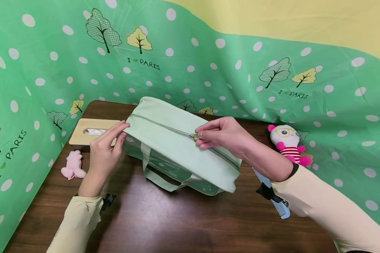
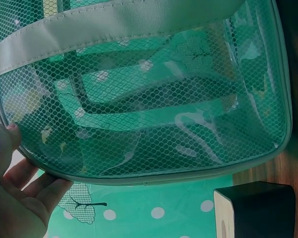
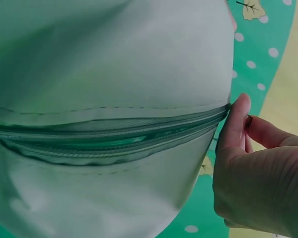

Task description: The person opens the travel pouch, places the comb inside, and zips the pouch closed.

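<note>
Head view: right hand (image 1: 225,135) pinching metallic zipper pull (image 1: 192,136), left hand (image 1: 105,150) gripping boxy bag (image 1: 169,143).

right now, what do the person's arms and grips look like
The left sleeve and right sleeve are cream. Black fittings show near both sleeve ends, with a black band edging the right one. The left grip and right grip are ungloved.
</note>
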Tool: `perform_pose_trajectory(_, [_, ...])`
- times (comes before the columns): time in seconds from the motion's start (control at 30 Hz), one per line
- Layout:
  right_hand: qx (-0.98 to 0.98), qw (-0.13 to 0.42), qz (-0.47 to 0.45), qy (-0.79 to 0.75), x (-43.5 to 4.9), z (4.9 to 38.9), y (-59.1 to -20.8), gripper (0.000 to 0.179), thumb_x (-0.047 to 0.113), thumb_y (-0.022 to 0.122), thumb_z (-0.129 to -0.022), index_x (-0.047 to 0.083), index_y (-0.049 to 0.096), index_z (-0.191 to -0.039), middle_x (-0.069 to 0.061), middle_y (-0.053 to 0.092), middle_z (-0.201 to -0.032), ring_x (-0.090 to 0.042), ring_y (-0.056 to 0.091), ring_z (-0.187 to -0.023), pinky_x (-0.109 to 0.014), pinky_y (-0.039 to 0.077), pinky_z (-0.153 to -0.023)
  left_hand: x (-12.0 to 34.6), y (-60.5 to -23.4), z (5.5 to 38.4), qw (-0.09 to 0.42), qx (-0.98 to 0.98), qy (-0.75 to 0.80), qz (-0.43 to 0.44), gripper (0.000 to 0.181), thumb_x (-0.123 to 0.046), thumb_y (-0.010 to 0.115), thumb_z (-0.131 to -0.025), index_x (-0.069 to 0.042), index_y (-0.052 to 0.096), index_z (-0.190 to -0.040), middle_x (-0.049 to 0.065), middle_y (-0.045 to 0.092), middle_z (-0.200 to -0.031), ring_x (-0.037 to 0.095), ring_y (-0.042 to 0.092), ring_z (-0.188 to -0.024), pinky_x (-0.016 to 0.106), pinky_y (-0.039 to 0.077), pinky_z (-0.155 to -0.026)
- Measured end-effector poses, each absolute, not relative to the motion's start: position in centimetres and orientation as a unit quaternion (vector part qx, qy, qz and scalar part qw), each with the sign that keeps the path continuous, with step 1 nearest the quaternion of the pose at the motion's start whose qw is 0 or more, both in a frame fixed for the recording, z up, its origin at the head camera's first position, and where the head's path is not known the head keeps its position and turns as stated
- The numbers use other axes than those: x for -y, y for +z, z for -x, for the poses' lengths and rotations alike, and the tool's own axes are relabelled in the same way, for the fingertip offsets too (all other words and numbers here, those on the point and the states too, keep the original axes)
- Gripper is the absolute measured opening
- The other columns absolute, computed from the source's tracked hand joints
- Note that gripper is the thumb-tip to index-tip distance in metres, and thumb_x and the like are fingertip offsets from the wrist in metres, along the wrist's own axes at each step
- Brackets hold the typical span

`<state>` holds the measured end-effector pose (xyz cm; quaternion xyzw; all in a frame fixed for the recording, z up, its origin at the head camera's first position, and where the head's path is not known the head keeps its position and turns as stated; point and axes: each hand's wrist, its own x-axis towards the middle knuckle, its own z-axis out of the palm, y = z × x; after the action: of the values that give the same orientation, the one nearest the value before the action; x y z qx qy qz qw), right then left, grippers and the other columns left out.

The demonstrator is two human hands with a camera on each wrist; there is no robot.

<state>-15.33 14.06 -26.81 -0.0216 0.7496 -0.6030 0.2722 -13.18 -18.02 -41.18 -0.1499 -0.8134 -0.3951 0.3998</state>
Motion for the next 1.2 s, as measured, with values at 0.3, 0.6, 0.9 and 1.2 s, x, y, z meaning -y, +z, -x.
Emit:
perform_pose_trajectory(0.3, [-0.745, 0.281, 0.02, -0.605, -12.6, 16.3, -26.6, 0.031, -0.005, 0.06, -0.1, -0.02, 0.059, -0.127, -0.009, 0.076, -0.084, -0.014, 0.075, -0.076, -0.031, 0.061, -0.079, 18.1, -41.2, 13.2, 0.399, 0.812, -0.398, 0.15, 0.028, 0.008, 0.073, -0.09, -0.002, 0.078, -0.115, 0.018, 0.075, -0.118, 0.04, 0.073, -0.106, 0.009, 0.041, -0.101])
perform_pose_trajectory(0.6, [-0.731, 0.282, 0.033, -0.62, -11.3, 17.0, -26.8, 0.03, -0.005, 0.061, -0.1, -0.021, 0.06, -0.124, -0.012, 0.076, -0.086, -0.014, 0.075, -0.076, -0.031, 0.061, -0.079, 18.1, -41.2, 13.2, 0.4, 0.815, -0.394, 0.146, 0.027, 0.007, 0.073, -0.09, -0.002, 0.078, -0.115, 0.018, 0.075, -0.118, 0.039, 0.074, -0.105, 0.011, 0.046, -0.097])
perform_pose_trajectory(0.9, [-0.741, 0.286, 0.009, -0.607, -9.2, 17.8, -26.4, 0.03, -0.002, 0.06, -0.101, -0.017, 0.061, -0.128, -0.011, 0.076, -0.085, -0.015, 0.075, -0.074, -0.03, 0.062, -0.077, 18.1, -41.4, 13.2, 0.398, 0.817, -0.392, 0.144, 0.029, 0.007, 0.074, -0.09, -0.003, 0.077, -0.116, 0.016, 0.075, -0.12, 0.038, 0.074, -0.107, 0.032, 0.055, -0.079])
perform_pose_trajectory(1.2, [-0.752, 0.288, 0.012, -0.594, -7.5, 18.7, -26.3, 0.028, -0.004, 0.062, -0.1, -0.015, 0.064, -0.126, -0.012, 0.076, -0.086, -0.014, 0.075, -0.072, -0.028, 0.061, -0.075, 18.2, -41.5, 13.2, 0.395, 0.812, -0.404, 0.147, 0.028, 0.008, 0.073, -0.09, -0.002, 0.077, -0.116, 0.018, 0.075, -0.12, 0.039, 0.073, -0.109, 0.013, 0.045, -0.101])
